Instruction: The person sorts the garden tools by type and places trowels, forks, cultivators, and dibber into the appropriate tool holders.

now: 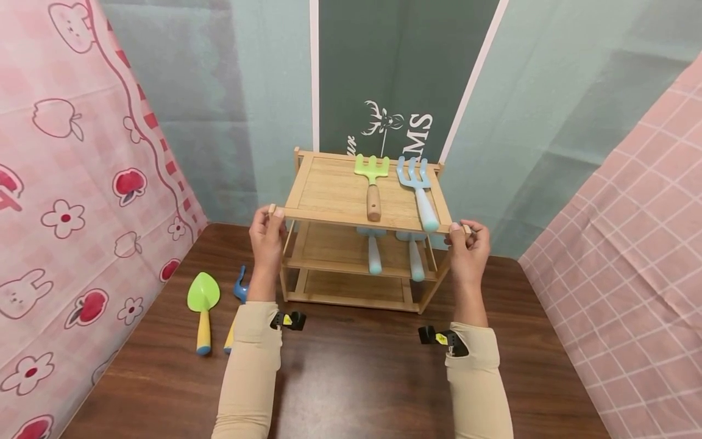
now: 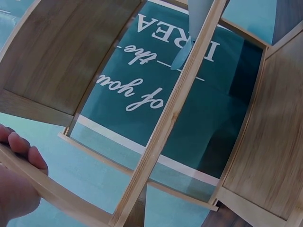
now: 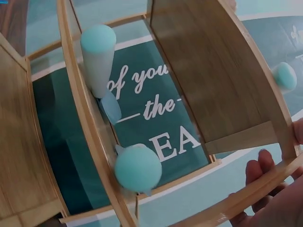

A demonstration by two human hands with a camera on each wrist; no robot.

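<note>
A three-tier wooden shelf rack (image 1: 329, 214) stands on the table, and both hands hold the top corners of its front. My left hand (image 1: 267, 238) pinches the front left corner; in the left wrist view its fingers (image 2: 26, 151) curl round the post. At the front right corner, my right hand (image 1: 468, 250) grips the other post. On the top shelf lie a green toy rake (image 1: 373, 189) with a wooden handle and a blue toy fork (image 1: 422, 195), whose handle end overhangs the front edge. Two white-handled tools (image 1: 375, 255) lie on the middle shelf, their heads mostly hidden.
Left of the rack, a green toy trowel (image 1: 203, 305) with a yellow handle lies on the brown table (image 1: 362, 378). Beside it, a blue-headed tool (image 1: 240, 286) is partly covered by the left arm. Fabric curtains (image 1: 263, 110) stand behind and at both sides.
</note>
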